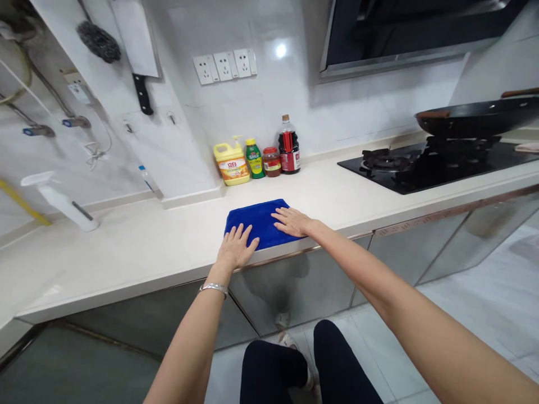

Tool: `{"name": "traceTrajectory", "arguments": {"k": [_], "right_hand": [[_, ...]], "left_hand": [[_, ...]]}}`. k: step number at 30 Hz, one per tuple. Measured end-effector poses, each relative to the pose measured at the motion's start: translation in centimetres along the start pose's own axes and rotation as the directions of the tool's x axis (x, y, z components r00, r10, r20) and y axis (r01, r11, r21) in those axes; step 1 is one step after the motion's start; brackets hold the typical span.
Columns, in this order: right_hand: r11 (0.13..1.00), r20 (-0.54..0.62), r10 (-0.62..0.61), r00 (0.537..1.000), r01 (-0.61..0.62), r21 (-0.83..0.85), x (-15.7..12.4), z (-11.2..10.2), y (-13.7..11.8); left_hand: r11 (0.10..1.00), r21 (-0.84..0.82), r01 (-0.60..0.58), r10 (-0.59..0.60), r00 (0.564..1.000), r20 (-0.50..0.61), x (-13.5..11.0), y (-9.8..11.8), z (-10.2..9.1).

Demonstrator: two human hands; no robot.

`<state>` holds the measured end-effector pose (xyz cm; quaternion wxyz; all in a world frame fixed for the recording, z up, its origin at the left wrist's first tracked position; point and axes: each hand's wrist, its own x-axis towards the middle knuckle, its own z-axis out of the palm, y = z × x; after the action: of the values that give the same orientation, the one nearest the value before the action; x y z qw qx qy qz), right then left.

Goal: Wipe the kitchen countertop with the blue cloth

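Observation:
A blue cloth (261,216) lies flat at the front edge of the white countertop (168,241). On its left front corner rests my left hand (236,247), palm down with the fingers spread. My right hand (292,221) lies on the cloth's right side, its fingers stretched out and pointing left. Neither hand grips anything. Behind the cloth, against the wall, stand a yellow detergent jug (231,165), a green bottle (254,159), a red-lidded jar (272,163) and a dark sauce bottle (289,148).
To the right a black gas stove (400,168) carries a wok (475,119) under a range hood (404,33). A cleaver (137,45) and a steel scrubber (97,42) hang at the upper left. A white handheld object (63,202) leans near the left wall.

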<state>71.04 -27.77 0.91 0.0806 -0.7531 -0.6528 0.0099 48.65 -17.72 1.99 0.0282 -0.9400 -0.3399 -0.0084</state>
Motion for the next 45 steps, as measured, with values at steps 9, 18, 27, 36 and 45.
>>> {"name": "traceTrajectory", "arguments": {"k": [9, 18, 27, 36, 45], "right_hand": [[0.999, -0.025, -0.034, 0.999, 0.034, 0.025, -2.8, -0.4, 5.8], [0.994, -0.084, -0.031, 0.996, 0.039, 0.1, -5.9, -0.5, 13.2], [0.997, -0.092, 0.003, 0.996, 0.004, 0.078, -3.3, -0.6, 15.4], [0.918, 0.044, 0.396, 0.917, -0.397, 0.017, 3.0, -1.7, 9.3], [0.936, 0.003, 0.352, 0.936, -0.352, 0.022, 9.1, -0.7, 12.4]], "left_hand": [[0.999, -0.011, -0.044, 0.044, 0.999, 0.009, 2.2, 5.5, 0.0], [0.989, -0.045, -0.139, 0.139, 0.99, -0.002, 5.2, 11.6, 0.4], [0.99, -0.077, -0.115, 0.117, 0.993, 0.013, 9.8, 12.1, 0.2], [0.998, -0.063, -0.017, 0.017, 1.0, -0.002, 16.1, 10.6, 0.4], [0.999, -0.047, -0.014, 0.016, 0.999, 0.041, 21.2, 7.5, 0.0]]}}
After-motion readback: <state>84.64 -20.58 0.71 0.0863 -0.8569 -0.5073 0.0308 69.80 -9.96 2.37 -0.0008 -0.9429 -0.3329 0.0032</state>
